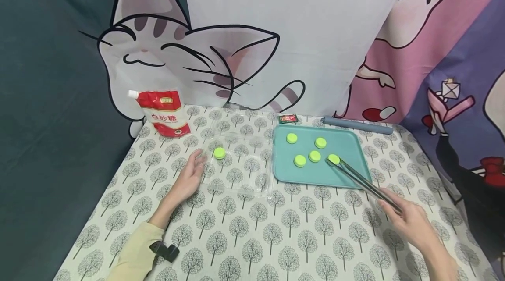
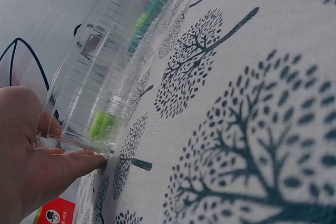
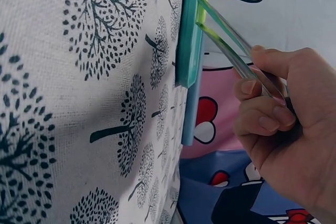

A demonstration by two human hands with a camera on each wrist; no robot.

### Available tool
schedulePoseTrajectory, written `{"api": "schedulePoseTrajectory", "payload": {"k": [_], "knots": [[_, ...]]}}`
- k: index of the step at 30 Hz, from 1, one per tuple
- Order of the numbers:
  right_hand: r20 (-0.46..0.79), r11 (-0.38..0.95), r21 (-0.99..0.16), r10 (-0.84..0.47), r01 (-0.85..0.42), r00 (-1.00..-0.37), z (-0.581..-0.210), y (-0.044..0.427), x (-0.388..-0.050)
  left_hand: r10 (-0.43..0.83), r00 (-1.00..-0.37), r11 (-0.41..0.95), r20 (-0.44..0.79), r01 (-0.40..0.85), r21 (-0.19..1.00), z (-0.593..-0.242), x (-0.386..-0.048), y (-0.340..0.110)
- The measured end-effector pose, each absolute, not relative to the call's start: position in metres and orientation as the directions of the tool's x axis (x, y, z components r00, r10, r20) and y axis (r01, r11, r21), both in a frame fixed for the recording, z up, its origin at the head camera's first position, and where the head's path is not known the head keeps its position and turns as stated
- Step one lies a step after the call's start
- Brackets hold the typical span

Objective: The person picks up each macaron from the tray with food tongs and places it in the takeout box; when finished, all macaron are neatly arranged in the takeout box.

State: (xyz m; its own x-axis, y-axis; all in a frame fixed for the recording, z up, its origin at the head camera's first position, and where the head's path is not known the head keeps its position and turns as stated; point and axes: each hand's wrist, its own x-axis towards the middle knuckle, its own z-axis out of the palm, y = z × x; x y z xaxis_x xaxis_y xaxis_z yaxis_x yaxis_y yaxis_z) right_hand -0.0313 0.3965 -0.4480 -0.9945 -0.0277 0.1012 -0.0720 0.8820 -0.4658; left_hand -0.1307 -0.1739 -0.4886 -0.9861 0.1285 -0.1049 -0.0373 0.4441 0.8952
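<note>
A clear plastic container [image 1: 240, 189] lies on the tablecloth with one bright green macaron-like disc [image 1: 219, 153] inside. At its left side my left hand [image 1: 191, 173] holds the rim, the wall passing between thumb and fingers in the left wrist view. My right hand [image 1: 410, 219] grips metal tongs [image 1: 364, 184] by the handle end. The tong tips reach onto the teal tray [image 1: 282, 173], one on each side of a green disc [image 1: 333, 158]; whether they squeeze it I cannot tell. Several similar discs [image 1: 300, 161] sit on the tray left of the tongs.
A red and white sugar pouch [image 1: 165, 113] stands at the back left. Behind the tray are a small red and green packet [image 1: 288, 119] and a grey-blue roll [image 1: 357, 126]. Cartoon-printed curtains [image 1: 315, 31] hang along the table's back edge.
</note>
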Motion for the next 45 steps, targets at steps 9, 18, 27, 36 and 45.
{"api": "schedulePoseTrajectory", "payload": {"k": [9, 18, 27, 36, 45], "knots": [[0.164, 0.871, -0.483, -0.016, -0.094, -0.986, -0.447, 0.395, -0.035, 0.127, -0.987, 0.435, -0.099, -0.034, 0.9, -0.487, -0.129, -0.174], [0.257, 0.858, -0.479, -0.066, -0.186, -0.964, -0.439, 0.388, -0.049, 0.126, -0.987, 0.435, -0.102, -0.037, 0.9, -0.487, -0.131, -0.172], [0.338, 0.787, -0.53, -0.145, -0.315, -0.93, -0.435, 0.366, -0.063, 0.127, -0.988, 0.423, -0.083, -0.022, 0.906, -0.489, -0.132, -0.171], [0.391, 0.763, -0.5, -0.223, -0.409, -0.893, -0.431, 0.341, -0.082, 0.128, -0.989, 0.402, -0.08, -0.022, 0.915, -0.489, -0.134, -0.169], [0.439, 0.719, -0.479, -0.301, -0.504, -0.847, -0.432, 0.314, -0.1, 0.122, -0.989, 0.391, -0.08, -0.026, 0.92, -0.49, -0.133, -0.168]]}}
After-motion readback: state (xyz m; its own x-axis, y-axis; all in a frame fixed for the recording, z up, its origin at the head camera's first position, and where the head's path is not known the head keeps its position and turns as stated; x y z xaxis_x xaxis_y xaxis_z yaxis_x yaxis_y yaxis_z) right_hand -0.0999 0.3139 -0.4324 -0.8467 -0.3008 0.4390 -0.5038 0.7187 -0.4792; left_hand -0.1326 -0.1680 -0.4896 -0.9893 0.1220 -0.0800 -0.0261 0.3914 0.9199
